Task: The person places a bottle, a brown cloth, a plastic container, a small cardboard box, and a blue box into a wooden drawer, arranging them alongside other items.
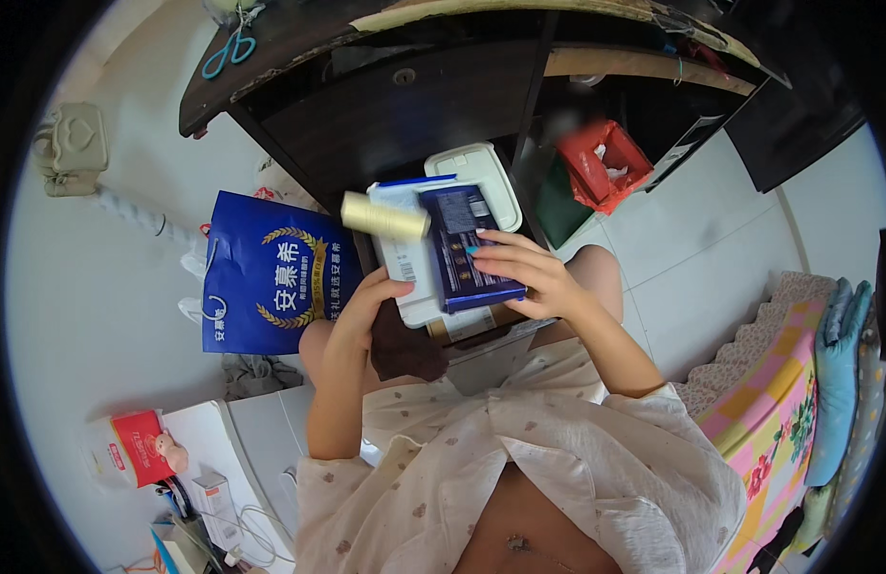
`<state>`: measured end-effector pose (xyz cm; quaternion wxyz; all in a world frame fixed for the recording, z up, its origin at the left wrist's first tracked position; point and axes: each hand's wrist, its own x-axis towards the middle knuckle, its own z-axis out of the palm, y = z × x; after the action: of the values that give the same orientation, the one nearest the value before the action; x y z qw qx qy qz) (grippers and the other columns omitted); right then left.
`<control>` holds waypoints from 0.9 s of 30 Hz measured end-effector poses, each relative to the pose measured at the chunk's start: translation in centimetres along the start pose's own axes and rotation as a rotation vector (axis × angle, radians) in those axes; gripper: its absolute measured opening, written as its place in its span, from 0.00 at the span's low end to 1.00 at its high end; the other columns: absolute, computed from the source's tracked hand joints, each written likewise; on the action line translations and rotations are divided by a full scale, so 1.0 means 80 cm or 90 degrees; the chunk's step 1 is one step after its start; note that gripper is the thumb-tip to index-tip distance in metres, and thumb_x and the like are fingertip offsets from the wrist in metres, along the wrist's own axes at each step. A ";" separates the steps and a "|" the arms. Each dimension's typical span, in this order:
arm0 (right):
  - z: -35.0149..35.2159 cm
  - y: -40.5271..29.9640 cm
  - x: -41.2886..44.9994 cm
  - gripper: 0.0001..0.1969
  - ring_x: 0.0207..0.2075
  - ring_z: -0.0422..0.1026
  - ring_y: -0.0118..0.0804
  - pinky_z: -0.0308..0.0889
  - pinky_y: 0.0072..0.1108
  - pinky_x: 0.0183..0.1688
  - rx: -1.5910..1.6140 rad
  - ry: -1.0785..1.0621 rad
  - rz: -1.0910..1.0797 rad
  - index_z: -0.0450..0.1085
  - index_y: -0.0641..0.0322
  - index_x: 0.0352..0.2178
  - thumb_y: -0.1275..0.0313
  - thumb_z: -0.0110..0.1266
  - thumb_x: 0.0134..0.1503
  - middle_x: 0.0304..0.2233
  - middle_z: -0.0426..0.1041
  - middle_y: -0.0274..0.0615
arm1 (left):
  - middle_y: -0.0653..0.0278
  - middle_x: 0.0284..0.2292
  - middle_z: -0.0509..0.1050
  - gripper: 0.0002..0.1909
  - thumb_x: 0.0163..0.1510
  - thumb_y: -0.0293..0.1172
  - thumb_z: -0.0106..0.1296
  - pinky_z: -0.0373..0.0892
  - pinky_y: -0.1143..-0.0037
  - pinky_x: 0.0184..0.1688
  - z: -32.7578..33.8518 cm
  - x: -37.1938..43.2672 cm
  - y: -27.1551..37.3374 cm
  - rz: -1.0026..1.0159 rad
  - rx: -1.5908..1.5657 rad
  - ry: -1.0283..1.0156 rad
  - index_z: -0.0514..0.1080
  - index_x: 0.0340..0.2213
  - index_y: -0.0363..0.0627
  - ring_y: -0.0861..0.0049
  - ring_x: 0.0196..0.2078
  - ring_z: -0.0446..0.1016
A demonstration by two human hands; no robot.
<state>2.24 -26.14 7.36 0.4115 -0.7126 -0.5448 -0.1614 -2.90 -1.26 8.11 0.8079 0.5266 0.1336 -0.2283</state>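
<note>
My left hand [374, 298] grips the lower left edge of a white box [416, 276] with a printed barcode. My right hand [532, 273] lies with spread fingers on a dark blue printed box [461, 247], its thumb at the box's lower right edge. A pale yellow cylinder [385, 217], slightly blurred, lies over the white box, left of the blue one. Behind them a white plastic tray or lid [504, 190] sits in the open drawer. Below the boxes, a brown carton [464, 325] and dark brown cloth [407, 348] show partly.
A blue paper gift bag [245, 269] stands left of the drawer. A red bag-lined bin [615, 151] holding tissues is at the right. Teal-handled scissors [230, 57] lie on the worn desk top. A white cabinet [213, 423] is at lower left, a patterned bed cover [765, 402] at right.
</note>
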 end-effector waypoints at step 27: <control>0.019 0.041 -0.001 0.18 0.50 0.57 0.47 0.56 0.30 0.49 -0.125 -0.034 0.288 0.63 0.64 0.33 0.80 0.47 0.34 0.45 0.61 0.46 | 0.57 0.36 0.69 0.28 0.30 0.22 0.47 0.60 0.75 0.44 -0.068 0.001 -0.029 -0.030 -0.102 0.069 0.63 0.41 0.33 0.69 0.39 0.66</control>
<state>4.87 -25.27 5.07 0.3517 -0.8571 -0.3633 -0.0985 -3.89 2.87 3.99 0.8334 0.4687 0.2070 -0.2071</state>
